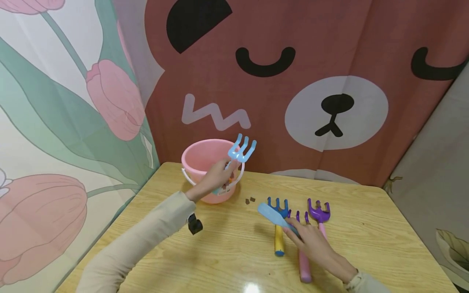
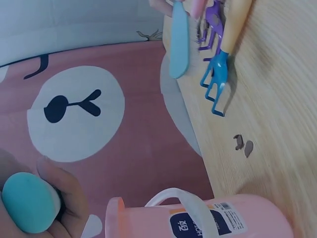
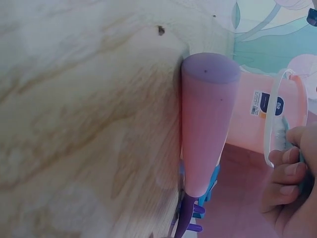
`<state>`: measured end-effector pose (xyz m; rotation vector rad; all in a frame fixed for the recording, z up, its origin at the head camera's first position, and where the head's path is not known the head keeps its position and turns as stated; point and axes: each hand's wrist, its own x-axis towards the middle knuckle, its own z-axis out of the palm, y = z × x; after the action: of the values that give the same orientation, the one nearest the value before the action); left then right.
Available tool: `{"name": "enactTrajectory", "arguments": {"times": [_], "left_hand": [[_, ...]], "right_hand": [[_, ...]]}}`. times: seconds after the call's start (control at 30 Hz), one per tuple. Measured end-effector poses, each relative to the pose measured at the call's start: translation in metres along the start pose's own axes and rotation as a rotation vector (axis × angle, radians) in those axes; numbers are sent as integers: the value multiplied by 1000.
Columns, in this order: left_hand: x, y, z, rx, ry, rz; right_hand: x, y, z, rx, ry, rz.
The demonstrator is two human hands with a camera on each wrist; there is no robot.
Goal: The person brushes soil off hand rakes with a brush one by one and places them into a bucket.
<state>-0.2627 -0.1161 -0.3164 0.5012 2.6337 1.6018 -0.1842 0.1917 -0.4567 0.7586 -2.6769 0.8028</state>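
Note:
My left hand [image 1: 219,176] grips a light blue toy hand rake [image 1: 239,152], its three tines pointing up beside the rim of a pink bucket [image 1: 198,156]. In the left wrist view the rake's turquoise handle end [image 2: 30,202] sticks out of the curled fingers. Lower right in the head view, my right hand [image 1: 311,240] holds a light blue flat-bladed scraper [image 1: 271,213] by its darker handle, blade toward the bucket. Beneath and around that hand lie a blue rake with a yellow handle [image 1: 279,242] and two purple rakes with pink handles, one handle [image 1: 304,266] nearer the front.
The bucket's white handle [image 1: 240,175] hangs down at its side. Dark crumbs [image 1: 250,200] lie on the wooden table [image 1: 220,252] between bucket and rakes. A bear-print cloth [image 1: 264,97] rises behind the table, with a tulip-print cloth [image 1: 51,101] along the left.

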Motion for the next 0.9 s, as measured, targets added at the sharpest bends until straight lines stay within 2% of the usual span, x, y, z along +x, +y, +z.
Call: {"name": "enactTrajectory", "arguments": {"times": [0.23,0.4,0.53,0.7,0.9], "left_hand": [[6,7,-9,-241,-18,-120],[11,9,-15,-311,-1,-166],[14,8,-19,-272,45,-226],[16,7,-24,-180,87,-263],[19,4,-30,-114,88,-295]], "right_hand": [[-2,2,1,-7,23,-27],[-2,2,1,-6,23,-32],[-2,2,0,4,15,-27],[-2,3,-1,9,12,-27],[-3,5,1,10,20,-43]]}}
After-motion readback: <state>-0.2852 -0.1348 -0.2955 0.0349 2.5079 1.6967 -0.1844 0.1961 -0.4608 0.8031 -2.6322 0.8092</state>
